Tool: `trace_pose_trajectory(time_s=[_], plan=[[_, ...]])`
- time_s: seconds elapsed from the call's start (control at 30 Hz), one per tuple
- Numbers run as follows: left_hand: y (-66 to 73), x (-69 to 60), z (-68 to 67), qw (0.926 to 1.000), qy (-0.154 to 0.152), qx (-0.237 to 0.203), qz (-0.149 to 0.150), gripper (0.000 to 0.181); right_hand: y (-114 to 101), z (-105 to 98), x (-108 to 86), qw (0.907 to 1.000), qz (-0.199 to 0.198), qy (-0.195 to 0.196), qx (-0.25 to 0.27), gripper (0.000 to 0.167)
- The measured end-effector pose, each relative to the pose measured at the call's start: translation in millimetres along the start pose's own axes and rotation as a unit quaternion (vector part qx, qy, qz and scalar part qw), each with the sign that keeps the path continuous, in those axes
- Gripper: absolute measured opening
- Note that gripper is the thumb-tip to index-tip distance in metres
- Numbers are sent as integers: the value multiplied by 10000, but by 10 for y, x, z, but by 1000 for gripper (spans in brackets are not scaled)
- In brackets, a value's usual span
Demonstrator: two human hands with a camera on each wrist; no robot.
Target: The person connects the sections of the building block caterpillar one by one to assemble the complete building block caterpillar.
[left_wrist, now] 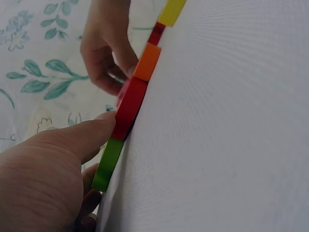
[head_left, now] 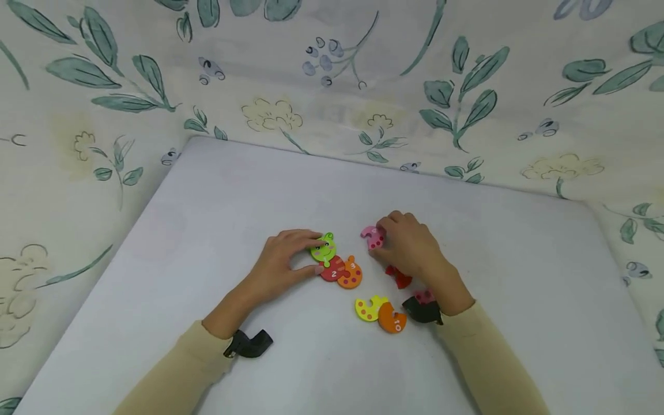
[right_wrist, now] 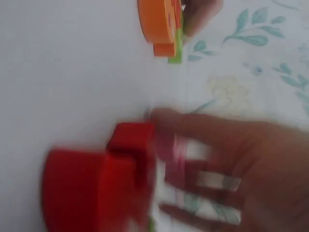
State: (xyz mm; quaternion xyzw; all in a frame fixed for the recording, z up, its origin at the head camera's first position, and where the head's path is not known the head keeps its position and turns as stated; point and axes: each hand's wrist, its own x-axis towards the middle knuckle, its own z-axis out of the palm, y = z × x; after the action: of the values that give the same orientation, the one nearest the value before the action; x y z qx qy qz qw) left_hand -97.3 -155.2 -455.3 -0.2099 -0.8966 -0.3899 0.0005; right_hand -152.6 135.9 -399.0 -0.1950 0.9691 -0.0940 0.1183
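Note:
My left hand (head_left: 280, 262) holds joined caterpillar puzzle pieces: its fingers lie on the green smiling head (head_left: 323, 251) and its thumb is against the red piece marked 2 (head_left: 334, 269). Linked to that red piece is an orange spotted piece marked 3 (head_left: 351, 275). To the right, my right hand (head_left: 410, 245) pinches a pink spotted puzzle piece (head_left: 372, 237) between thumb and fingers, apart from the joined row. In the left wrist view the green head (left_wrist: 108, 164) and red piece (left_wrist: 130, 108) stand edge to edge under the left thumb.
Loose puzzle pieces lie nearer me: a yellow spotted one (head_left: 368, 309), an orange one marked 10 (head_left: 392, 319) and a red one (head_left: 399, 278) below the right hand. A pink one (head_left: 424, 296) is partly hidden by the black wrist camera. Leaf-patterned cloth (head_left: 332, 115) rises behind the white table (head_left: 259, 190).

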Motion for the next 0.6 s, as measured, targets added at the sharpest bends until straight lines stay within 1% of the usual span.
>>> trace_pose_trajectory(time_s=[0.1, 0.17, 0.23, 0.33, 0.43, 0.6], plan=[[3, -1, 5, 10000, -50, 36, -17, 54, -46, -21, -78, 9984, -448, -36, 335, 62], [4, -10, 7, 10000, -20, 51, -17, 54, -90, -31, -128, 9953, -794, -83, 552, 57], [0, -21, 7, 10000, -3, 66, -12, 54, -132, -30, -150, 9923, -1100, -63, 560, 48], [1, -22, 6, 10000, 0, 48, 28, 53, -173, 2, -151, 9898, -1361, -21, 409, 37], [18, -15, 1, 9999, 23, 32, 108, 53, -206, 39, -142, 9905, -1313, -64, 393, 36], [43, -6, -1, 9998, 72, 48, 203, 53, -282, 84, -136, 9931, -1019, -136, 561, 51]])
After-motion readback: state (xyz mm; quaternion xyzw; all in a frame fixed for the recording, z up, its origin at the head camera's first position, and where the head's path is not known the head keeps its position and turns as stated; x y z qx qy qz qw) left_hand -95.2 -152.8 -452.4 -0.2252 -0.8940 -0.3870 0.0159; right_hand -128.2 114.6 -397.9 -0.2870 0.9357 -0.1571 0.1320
